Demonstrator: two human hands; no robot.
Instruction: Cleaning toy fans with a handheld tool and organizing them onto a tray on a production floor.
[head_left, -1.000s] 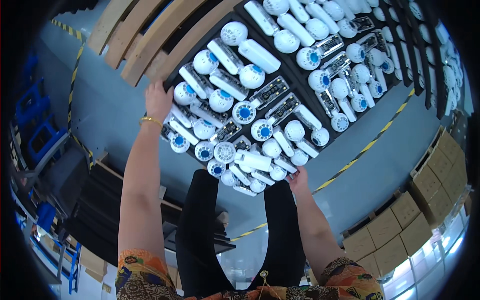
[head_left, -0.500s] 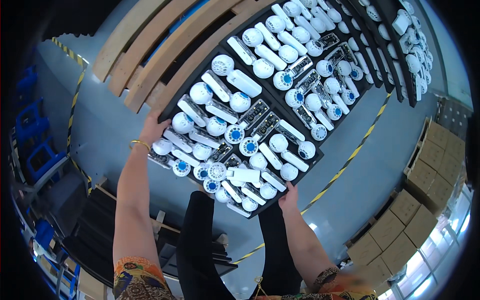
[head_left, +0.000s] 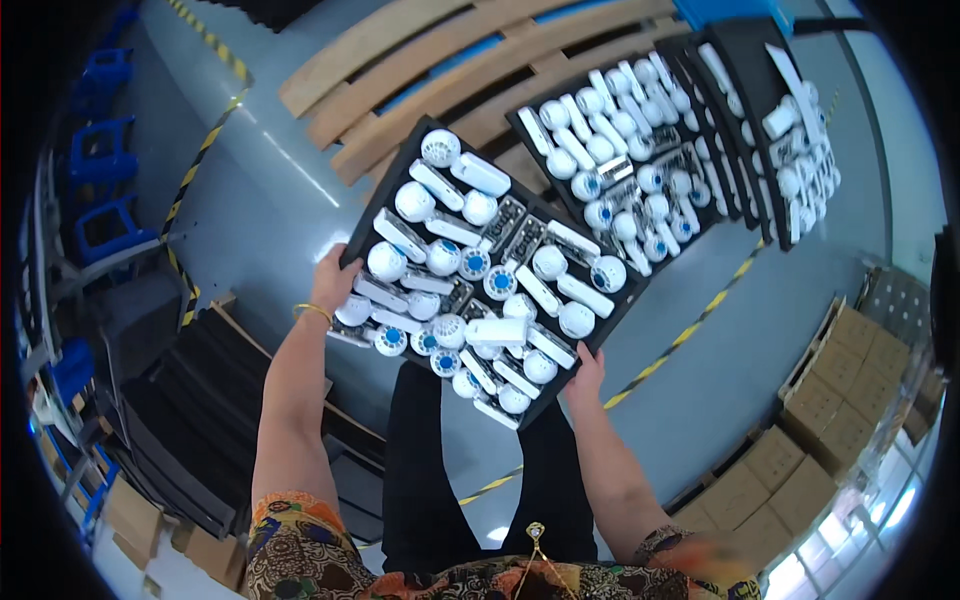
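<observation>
Head cam looked straight down: a black tray (head_left: pixel 400 205) packed w/ white handheld fans was held up off the floor, between both hands, above the person's dark trousers. Left hand (head_left: pixel 334 283) clamped the tray's left edge, fingers curled under, thumb on top, gold bangle (head_left: pixel 313 311) at the wrist. Right hand (head_left: pixel 586 367) gripped the near-right edge, fingers wrapped under it, tips hidden.

Handling call: the tray looked thin and prob. a bit flexy, wide load, so two-handed grip at opposite edges was the sensible hold. Fans sat loose in their pockets, hard plastic, light each but many; a tilt could've spilled them. Tray was slanted, far corner higher in the picture.

Around it: more black trays (head_left: pixel 640 150) of the same white parts lay on a wooden pallet (head_left: pixel 420 70) ahead. Yellow-black hazard tape (head_left: pixel 690 330) ran across the grey floor (head_left: pixel 270 190). Brown cardboard boxes (head_left: pixel 830 400), plain square shapes, were stacked at right; labels too small to tell. Blue stools (head_left: pixel 100 160) at far left, stacked dark foam sheets (head_left: pixel 180 420) below-left.
</observation>
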